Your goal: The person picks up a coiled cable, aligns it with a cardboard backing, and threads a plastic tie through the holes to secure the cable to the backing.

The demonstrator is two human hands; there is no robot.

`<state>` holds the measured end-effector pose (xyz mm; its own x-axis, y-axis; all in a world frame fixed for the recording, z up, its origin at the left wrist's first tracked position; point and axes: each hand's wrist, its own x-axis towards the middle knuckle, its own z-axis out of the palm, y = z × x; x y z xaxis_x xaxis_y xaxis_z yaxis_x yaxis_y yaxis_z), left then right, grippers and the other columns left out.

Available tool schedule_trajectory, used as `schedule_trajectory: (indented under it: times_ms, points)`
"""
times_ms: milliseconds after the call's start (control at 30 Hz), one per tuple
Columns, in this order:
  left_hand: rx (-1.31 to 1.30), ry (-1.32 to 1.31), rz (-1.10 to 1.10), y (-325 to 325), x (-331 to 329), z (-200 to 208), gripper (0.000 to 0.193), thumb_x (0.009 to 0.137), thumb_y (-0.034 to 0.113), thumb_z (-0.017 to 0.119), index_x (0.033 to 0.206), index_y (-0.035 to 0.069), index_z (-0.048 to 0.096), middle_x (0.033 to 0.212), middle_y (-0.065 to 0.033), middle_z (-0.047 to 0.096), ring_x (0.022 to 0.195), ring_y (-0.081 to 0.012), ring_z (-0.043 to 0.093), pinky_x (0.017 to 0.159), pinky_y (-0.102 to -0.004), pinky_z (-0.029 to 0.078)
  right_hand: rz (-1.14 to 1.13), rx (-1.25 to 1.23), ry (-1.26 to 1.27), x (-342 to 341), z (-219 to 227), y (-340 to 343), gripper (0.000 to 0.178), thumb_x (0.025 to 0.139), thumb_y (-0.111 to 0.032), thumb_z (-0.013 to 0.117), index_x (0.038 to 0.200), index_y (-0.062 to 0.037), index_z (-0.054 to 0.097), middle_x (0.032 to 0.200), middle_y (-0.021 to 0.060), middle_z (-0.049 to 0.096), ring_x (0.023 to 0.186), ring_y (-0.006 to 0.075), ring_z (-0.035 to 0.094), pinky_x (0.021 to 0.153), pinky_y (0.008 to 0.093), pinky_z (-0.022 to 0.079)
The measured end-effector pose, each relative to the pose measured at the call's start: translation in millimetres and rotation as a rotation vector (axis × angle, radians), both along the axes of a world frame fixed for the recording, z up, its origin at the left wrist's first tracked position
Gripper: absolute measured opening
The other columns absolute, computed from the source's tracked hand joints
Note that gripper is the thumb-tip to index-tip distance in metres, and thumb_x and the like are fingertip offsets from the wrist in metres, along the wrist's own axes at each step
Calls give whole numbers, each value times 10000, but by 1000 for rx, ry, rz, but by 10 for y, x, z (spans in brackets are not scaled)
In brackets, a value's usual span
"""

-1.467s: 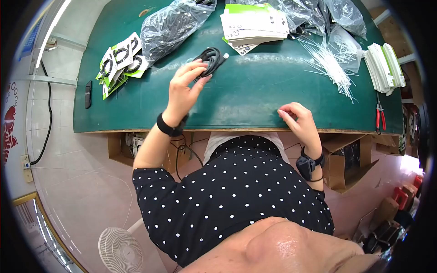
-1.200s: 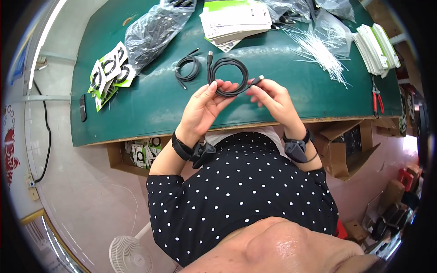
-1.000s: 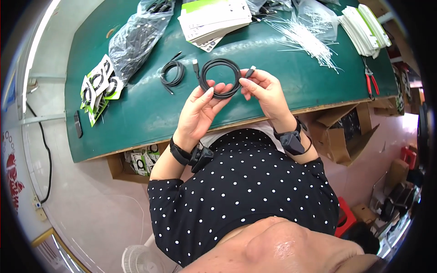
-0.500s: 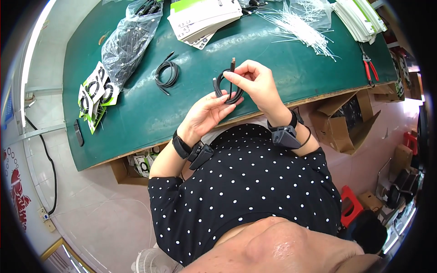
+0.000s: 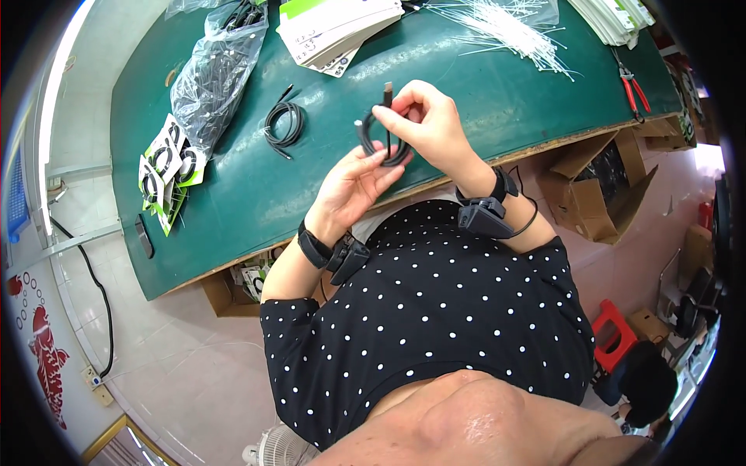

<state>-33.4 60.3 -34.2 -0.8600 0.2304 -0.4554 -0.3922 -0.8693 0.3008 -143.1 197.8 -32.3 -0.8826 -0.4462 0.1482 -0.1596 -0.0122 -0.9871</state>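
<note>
Cables (image 5: 210, 93), black and bunched, fill a clear plastic bag (image 5: 183, 110) lying at the far left. Below the counter (image 5: 334, 101), an open cardboard box (image 5: 579, 203) on the right holds dark contents too shadowed to identify; another box (image 5: 227, 301), on the left, contains white-and-green packages (image 5: 255, 279).

Near the counter's front edge, a coiled black cable (image 5: 366, 141) is between the person's hands. The left hand (image 5: 351, 186) pinches the bottom of the loop between thumb and fingers; the right hand (image 5: 431, 124) pinches its upper part, beside an upright plug (image 5: 388, 95). Green surface stretches from the hands to a second coil (image 5: 287, 128), which lies apart on their left, and onward to the right edge, where red-handled pliers (image 5: 634, 92) rest.

White cable ties (image 5: 517, 39) spread loosely at the far right, and a stack of printed cards (image 5: 338, 31) sits at the far middle. Carded cables (image 5: 161, 165) overlap near the left edge, close to a dark, flat rectangular object (image 5: 144, 235). Pale tiled floor (image 5: 186, 373) surrounds the counter, with a fan (image 5: 280, 448) and a red stool (image 5: 614, 335) behind.
</note>
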Motion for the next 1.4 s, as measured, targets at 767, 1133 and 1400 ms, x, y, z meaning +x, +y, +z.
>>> schedule_trajectory:
  times_ms: [767, 1133, 1400]
  points:
    - [-499, 696, 442, 138, -360, 318, 499, 1028, 461, 286, 1425, 180, 398, 795, -26, 505, 686, -123, 443, 763, -325, 423, 232, -767, -351, 71, 234, -172, 415, 1040, -317, 383, 1271, -3, 525, 729, 7, 493, 653, 103, 487, 647, 265, 457]
    - [-118, 715, 286, -128, -376, 430, 578, 1028, 485, 214, 1375, 91, 455, 994, -152, 634, 807, -220, 585, 863, -409, 477, 232, -772, -408, 14, 303, -54, 488, 1047, -355, 312, 1332, 18, 448, 783, 58, 542, 644, 147, 513, 690, 343, 497]
    - [-187, 415, 296, -207, -247, 611, 562, 1033, 462, 219, 1340, 77, 491, 1182, -235, 597, 904, -247, 603, 958, -454, 448, 220, -661, -325, 81, 318, 67, 517, 1049, -349, 289, 1333, 62, 420, 862, 120, 609, 740, 220, 618, 774, 424, 554]
